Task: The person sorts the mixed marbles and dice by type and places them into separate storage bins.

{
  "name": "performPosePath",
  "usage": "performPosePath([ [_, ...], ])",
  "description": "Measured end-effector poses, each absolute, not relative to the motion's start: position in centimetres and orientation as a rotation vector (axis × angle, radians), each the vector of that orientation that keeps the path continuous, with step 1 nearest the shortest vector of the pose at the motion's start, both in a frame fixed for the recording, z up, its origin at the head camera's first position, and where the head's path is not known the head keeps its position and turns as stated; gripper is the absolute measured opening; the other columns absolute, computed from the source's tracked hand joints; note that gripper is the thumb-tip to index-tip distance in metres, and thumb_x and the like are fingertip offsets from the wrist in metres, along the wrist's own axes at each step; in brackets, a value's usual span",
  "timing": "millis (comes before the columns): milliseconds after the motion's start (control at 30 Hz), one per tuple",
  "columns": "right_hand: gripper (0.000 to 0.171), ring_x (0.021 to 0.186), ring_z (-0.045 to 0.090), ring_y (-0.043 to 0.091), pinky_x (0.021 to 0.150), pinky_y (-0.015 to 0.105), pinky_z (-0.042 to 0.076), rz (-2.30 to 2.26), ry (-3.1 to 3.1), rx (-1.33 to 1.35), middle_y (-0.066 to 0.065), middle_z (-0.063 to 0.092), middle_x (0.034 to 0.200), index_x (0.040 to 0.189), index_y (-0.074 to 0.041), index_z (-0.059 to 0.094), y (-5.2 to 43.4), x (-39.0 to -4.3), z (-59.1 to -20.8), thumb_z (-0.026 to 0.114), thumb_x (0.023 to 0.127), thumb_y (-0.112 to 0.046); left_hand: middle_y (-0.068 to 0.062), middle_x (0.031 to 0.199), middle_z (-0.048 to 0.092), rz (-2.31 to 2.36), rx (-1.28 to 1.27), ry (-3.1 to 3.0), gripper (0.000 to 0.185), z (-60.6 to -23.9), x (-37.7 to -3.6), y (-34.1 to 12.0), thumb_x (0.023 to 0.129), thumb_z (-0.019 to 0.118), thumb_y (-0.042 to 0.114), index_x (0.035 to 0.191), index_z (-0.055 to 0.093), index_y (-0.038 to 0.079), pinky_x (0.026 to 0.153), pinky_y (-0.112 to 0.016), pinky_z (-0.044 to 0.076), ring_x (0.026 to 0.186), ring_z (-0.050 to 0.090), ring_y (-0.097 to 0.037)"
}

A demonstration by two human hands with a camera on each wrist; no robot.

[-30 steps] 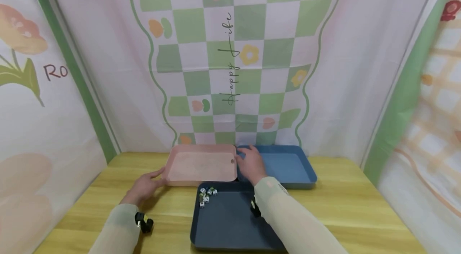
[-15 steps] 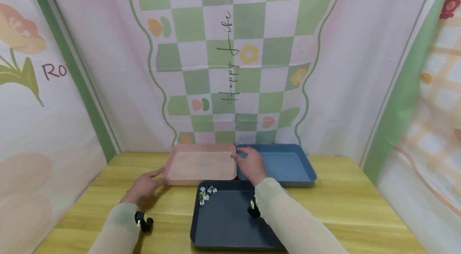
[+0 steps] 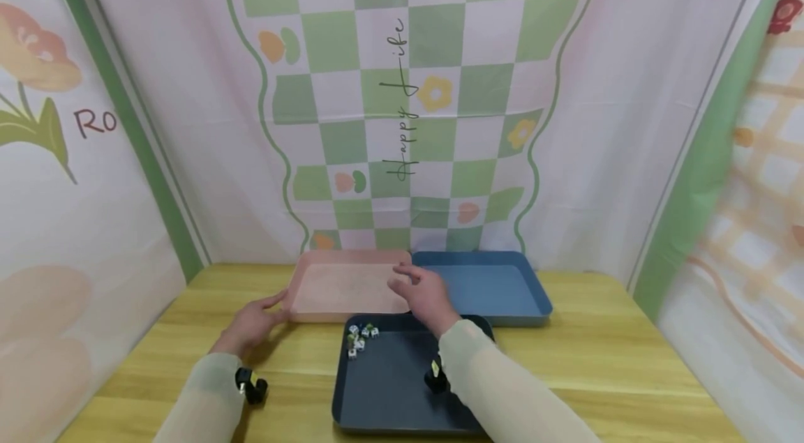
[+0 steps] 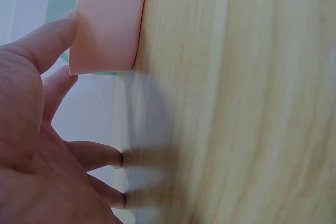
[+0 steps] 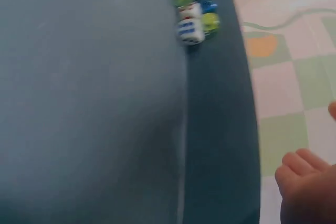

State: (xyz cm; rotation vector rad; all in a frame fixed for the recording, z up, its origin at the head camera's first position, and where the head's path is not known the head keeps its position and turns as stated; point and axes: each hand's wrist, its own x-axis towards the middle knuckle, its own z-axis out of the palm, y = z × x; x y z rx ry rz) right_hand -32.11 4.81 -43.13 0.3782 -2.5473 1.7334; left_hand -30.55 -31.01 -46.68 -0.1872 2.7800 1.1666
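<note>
My left hand [image 3: 266,310] lies flat on the wooden table [image 3: 188,331] at the left end of the empty pink tray [image 3: 352,286]. Its thumb [image 4: 52,38] touches the pink tray's [image 4: 107,24] outer wall, and the fingers rest straight on the table. My right hand [image 3: 408,280] hovers with loosely spread fingers over the pink tray's right end, holding nothing. Just below it, a cluster of several small dice [image 3: 361,340] sits in the back left corner of the dark blue tray [image 3: 389,394]. In the right wrist view the dice [image 5: 191,3] lie against the dark tray's wall [image 5: 220,129].
An empty lighter blue tray [image 3: 502,289] stands to the right of the pink one, against the printed cloth backdrop [image 3: 408,115]. Cloth walls close in the left and right sides. Bare table [image 3: 615,359] shows on both sides of the trays.
My right hand has moved left and a little toward me, from the blue tray's near left corner to above the pink tray's right end. The left hand has stayed put.
</note>
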Motion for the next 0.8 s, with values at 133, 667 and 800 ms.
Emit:
performPosePath([
  [133,0.037,0.138,0.040,0.037,0.105,0.056,0.039,1.428,-2.683,0.669,0.014,0.046,0.150,0.128,-0.009,0.069,4.4,-31.9,-43.7,0.066,0.097,-0.029,-0.028,0.155,0.028,1.158,-0.197,2.779,0.072,-46.6,-30.5,-31.0,0.090,0.063,0.062,0.152,0.043,0.030,0.099,-0.081,0.008,0.139,0.020,-0.056],
  [667,0.023,0.133,0.047,0.033,0.104,0.050,0.042,0.807,-2.884,1.031,0.017,0.045,0.149,0.114,-0.018,0.076,3.5,-31.3,-44.9,0.074,0.091,-0.023,-0.029,0.155,0.029,1.173,-0.191,2.779,0.069,-46.2,-30.1,-30.7,0.092,0.062,0.057,0.152,0.043,0.028,0.099,-0.081,0.006,0.139,0.021,-0.056],
  [800,0.023,0.134,0.046,0.032,0.104,0.049,0.043,0.755,-2.874,1.047,0.017,0.046,0.149,0.113,-0.018,0.076,3.4,-31.2,-44.9,0.075,0.091,-0.022,-0.028,0.155,0.028,1.189,-0.195,2.762,0.070,-46.2,-30.2,-30.7,0.092,0.063,0.057,0.152,0.043,0.029,0.100,-0.080,0.005,0.140,0.020,-0.055],
])
